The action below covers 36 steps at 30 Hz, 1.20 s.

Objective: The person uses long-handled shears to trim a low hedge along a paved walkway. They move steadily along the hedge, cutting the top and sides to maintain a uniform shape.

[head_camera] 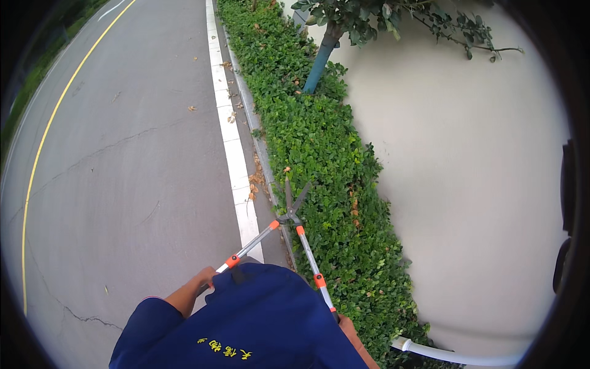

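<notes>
Long-handled hedge shears (291, 213) reach forward from my body, their two blades spread in a V over the near edge of a low green hedge (313, 138). My left hand (207, 277) grips the end of the left handle, partly hidden by my dark blue top. Around the end of the right handle my right hand (347, 325) is closed, close to the hedge. Both handles are silver tubes with orange joints, and they stand wide apart. A dry brown leaf (286, 169) lies on the hedge just beyond the left blade's tip.
A stone kerb (251, 108) and a white painted line (229, 120) run along the hedge's left side, beside a grey road (138, 161). A pale wall (461, 184) borders the right side. A tree trunk with blue-green coating (319, 64) rises from the hedge. A white pipe (442, 353) lies lower right.
</notes>
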Each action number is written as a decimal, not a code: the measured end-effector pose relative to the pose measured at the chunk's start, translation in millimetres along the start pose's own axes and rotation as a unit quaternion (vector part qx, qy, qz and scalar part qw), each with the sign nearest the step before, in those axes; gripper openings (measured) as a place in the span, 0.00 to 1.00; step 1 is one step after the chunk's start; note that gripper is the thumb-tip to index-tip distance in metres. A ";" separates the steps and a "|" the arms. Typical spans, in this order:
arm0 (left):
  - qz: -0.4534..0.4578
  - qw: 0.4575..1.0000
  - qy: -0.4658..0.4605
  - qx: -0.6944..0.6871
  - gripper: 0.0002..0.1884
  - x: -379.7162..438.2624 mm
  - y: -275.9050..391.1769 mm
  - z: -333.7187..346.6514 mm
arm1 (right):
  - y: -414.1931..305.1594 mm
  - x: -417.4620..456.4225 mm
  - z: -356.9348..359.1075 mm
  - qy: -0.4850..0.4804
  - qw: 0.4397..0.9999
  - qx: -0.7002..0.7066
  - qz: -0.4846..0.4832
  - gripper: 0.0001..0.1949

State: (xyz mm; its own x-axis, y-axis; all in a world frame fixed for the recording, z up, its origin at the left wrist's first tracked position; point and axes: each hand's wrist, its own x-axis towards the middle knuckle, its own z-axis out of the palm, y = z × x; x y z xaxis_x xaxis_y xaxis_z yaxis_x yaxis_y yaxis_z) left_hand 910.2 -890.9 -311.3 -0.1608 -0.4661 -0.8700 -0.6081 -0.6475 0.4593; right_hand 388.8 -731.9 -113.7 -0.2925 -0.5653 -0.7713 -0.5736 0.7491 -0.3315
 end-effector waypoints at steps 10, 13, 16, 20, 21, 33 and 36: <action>-0.132 0.988 0.023 -0.072 0.19 -105.4 -6.1 110.9 | 56.0 24.1 -56.4 -0.160 0.986 -0.016 -0.045 0.14; -0.091 0.986 -0.052 -0.131 0.13 -117.2 2.8 127.7 | 58.4 16.7 -63.6 -0.240 0.970 0.016 0.020 0.11; -0.139 0.969 -0.089 -0.183 0.05 -159.8 56.7 143.8 | 67.2 31.2 -60.3 -0.267 0.961 0.033 0.066 0.09; -0.131 0.940 -0.111 -0.294 0.07 -177.2 76.0 147.1 | 70.9 46.0 -52.4 -0.274 0.955 0.068 0.093 0.16; -0.131 0.942 -0.108 -0.288 0.08 -176.9 76.5 146.5 | 80.5 53.9 -46.7 -0.276 0.952 0.082 0.099 0.17; -0.085 0.926 -0.165 -0.328 0.07 -69.0 132.0 65.6 | -37.2 133.2 -48.6 -0.298 0.928 0.115 0.193 0.19; -0.077 0.914 -0.212 -0.338 0.07 -36.6 144.0 39.2 | -2.3 205.6 -43.9 -0.321 0.903 0.245 0.148 0.18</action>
State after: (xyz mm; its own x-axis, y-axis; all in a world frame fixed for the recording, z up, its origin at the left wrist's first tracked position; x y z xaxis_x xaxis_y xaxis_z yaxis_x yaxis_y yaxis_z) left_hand 798.1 -943.4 -220.4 -0.4884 -0.1555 -0.8586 -0.0527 -0.9769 0.2069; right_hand 296.4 -865.0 -247.6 0.2163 -0.1171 -0.9693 -0.0896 0.9862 -0.1391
